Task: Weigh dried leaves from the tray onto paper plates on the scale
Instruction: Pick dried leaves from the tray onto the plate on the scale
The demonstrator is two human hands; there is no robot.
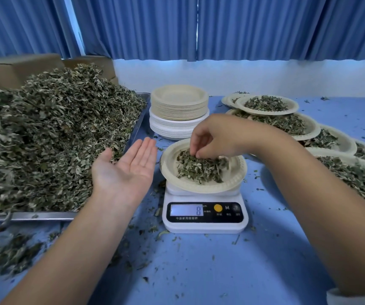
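Observation:
A white digital scale (203, 213) stands mid-table, its display showing an 8. On it sits a paper plate (232, 183) holding a small heap of dried leaves (201, 168). My right hand (216, 137) hovers over that plate, fingertips pinching leaves at the heap's top. My left hand (128, 166) lies palm up with straight fingers between the plate and the metal tray (140, 122), holding nothing. The tray at left carries a large mound of dried leaves (51, 135).
A stack of unused paper plates (179, 113) stands behind the scale. Several filled plates (287, 119) overlap along the right side. Cardboard boxes (11, 69) sit behind the tray. Leaf crumbs litter the blue table (221, 267); blue curtains hang at the back.

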